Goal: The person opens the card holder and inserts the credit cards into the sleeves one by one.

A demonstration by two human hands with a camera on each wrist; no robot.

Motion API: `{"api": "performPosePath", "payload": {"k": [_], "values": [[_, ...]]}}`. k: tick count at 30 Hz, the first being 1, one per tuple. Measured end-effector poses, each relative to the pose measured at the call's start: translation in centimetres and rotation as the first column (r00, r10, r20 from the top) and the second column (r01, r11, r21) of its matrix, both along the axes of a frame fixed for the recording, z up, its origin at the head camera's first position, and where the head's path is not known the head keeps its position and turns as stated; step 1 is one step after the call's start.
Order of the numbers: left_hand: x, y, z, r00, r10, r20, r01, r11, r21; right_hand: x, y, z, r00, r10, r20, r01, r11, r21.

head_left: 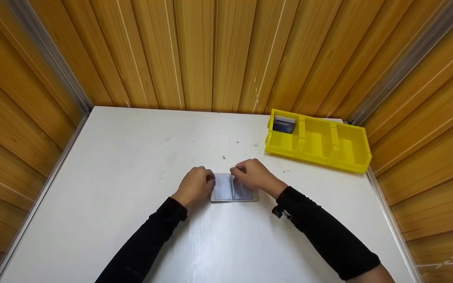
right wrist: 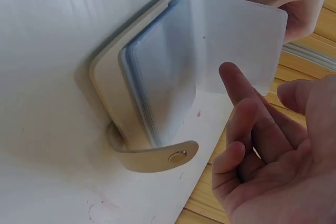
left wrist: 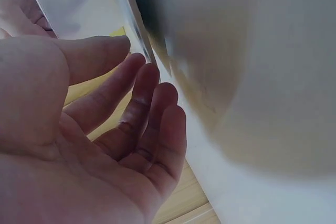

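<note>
A small card holder [head_left: 223, 188] lies spread on the white table, with clear plastic sleeves. The right wrist view shows its pale cover, a strap with a metal snap [right wrist: 177, 157], and one clear sleeve page [right wrist: 239, 40] standing up from the stack. My left hand [head_left: 196, 185] is at the holder's left edge, fingers loosely bent; in the left wrist view its fingertips are by the cover edge, and contact is unclear. Over the right-hand page is my right hand [head_left: 255, 175]. Its index fingertip [right wrist: 228, 69] appears to touch the raised page, the thumb standing apart.
At the back right stands a yellow bin [head_left: 317, 156] with three compartments. Its left compartment holds a small dark-blue and white stack [head_left: 284, 125]. Wood-patterned walls [head_left: 195, 55] enclose the table [head_left: 132, 157] at the back and sides.
</note>
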State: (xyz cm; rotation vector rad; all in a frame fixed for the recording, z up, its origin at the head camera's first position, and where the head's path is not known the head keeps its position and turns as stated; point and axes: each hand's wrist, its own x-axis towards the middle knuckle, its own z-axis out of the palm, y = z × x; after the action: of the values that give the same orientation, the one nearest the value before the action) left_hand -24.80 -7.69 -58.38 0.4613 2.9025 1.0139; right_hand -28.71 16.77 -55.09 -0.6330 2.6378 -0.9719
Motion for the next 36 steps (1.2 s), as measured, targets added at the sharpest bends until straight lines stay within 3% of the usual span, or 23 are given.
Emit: {"api": "performPosePath", "payload": {"k": [11,21,28,36], "values": [[0.4,-0.4,-0.4,1.0,-0.008,-0.006,0.008,1.0,0.011,1.1,-1.4,-1.3,0.994,0.102,-0.035,-0.1,0.994,0.047],[0.3,-0.4,-0.8,1.0,0.026,0.018,-0.026,1.0,0.016,1.6,-1.8,-2.2,0.983,0.172,-0.062,-0.168,0.984,0.06],[0.2,-0.3,-0.7,0.998,0.048,0.042,-0.048,0.999,0.014,1.1,-0.7,-1.7,0.99,0.125,-0.069,-0.121,0.991,0.048],[0.2,-0.2,-0.8,0.999,0.038,0.026,-0.038,0.999,0.001,-0.3,1.6,0.8,0.996,0.04,-0.083,-0.038,0.999,0.036]]}}
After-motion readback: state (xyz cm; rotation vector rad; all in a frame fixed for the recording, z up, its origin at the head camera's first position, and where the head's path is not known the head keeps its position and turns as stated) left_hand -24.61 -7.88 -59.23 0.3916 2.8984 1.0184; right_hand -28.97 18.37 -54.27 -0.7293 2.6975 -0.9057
